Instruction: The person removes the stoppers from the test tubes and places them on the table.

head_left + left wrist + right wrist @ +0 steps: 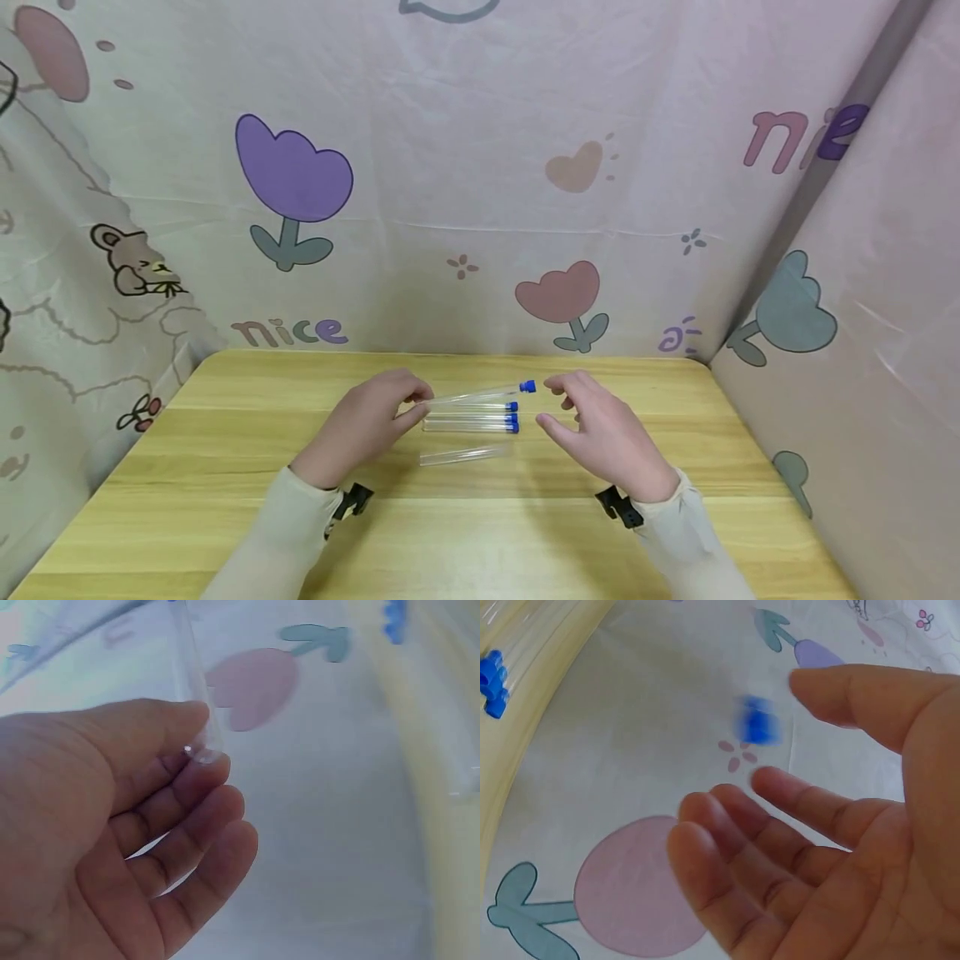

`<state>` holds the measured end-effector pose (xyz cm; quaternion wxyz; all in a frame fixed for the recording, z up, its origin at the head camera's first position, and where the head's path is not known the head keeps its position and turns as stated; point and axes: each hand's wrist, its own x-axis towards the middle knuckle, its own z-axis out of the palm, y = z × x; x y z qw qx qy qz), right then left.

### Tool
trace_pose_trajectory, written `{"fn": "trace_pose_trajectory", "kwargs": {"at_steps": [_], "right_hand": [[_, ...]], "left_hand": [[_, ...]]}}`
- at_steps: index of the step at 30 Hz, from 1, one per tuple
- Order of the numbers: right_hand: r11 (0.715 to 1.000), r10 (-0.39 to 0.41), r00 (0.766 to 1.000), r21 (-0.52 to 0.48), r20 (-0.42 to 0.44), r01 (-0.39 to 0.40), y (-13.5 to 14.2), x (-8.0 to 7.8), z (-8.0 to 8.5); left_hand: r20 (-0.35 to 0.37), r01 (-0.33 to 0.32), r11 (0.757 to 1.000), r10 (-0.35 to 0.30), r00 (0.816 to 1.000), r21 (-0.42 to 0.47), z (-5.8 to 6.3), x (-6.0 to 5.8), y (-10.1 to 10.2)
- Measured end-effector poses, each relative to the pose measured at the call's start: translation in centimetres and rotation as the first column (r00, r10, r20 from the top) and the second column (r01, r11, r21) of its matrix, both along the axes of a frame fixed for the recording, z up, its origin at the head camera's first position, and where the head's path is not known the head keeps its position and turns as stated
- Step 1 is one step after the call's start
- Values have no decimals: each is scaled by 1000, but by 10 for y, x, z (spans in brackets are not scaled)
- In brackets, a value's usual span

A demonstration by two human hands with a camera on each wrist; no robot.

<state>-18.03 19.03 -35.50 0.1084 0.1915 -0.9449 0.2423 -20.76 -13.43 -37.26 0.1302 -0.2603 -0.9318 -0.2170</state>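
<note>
My left hand (375, 419) pinches the bottom end of a clear test tube (472, 394) between thumb and fingertips. That tube points to the right, and a blue cap (528, 387) sits at its far end. In the left wrist view the rounded tube end (206, 754) shows between the thumb and fingers. Apart from the cap, my right hand (600, 425) hovers with thumb and fingers spread, holding nothing. In the right wrist view the blurred cap (758, 722) appears beyond the fingertips. Just below the held tube, several capped test tubes (468, 425) lie side by side on the table.
Nearer the front lies a single clear tube (461, 456) with no cap visible on it. The wooden table (465, 542) ends at a printed curtain (420, 192) at the back, with more curtain on both sides.
</note>
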Motion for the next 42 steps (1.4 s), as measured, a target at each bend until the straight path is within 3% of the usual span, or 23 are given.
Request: {"fn": "trace_pose_trajectory", "kwargs": {"at_steps": [6, 12, 20, 24, 31, 37, 42], "right_hand": [[997, 50, 991, -46, -122, -56, -4, 3, 3], [974, 127, 931, -135, -342, -183, -4, 5, 6], [887, 200, 853, -280, -482, -367, -6, 8, 9], [878, 221, 829, -266, -513, -399, -7, 7, 11], [888, 233, 834, -240, -501, -393, -8, 5, 10], [884, 196, 843, -281, -501, -373, -9, 5, 7], [913, 159, 865, -263, -477, -312, -10, 5, 6]], "left_hand": [[-183, 27, 999, -23, 983, 22, 25, 23, -4], [-363, 101, 993, -69, 929, 68, 34, 31, -3], [-429, 147, 984, -88, 899, 105, 40, 37, -1], [-443, 155, 982, -91, 892, 112, 42, 38, -1], [-437, 192, 969, -107, 893, 155, 43, 38, -5], [-436, 154, 978, -80, 896, 137, 43, 37, -6], [-437, 117, 986, -54, 898, 118, 42, 36, -8]]}}
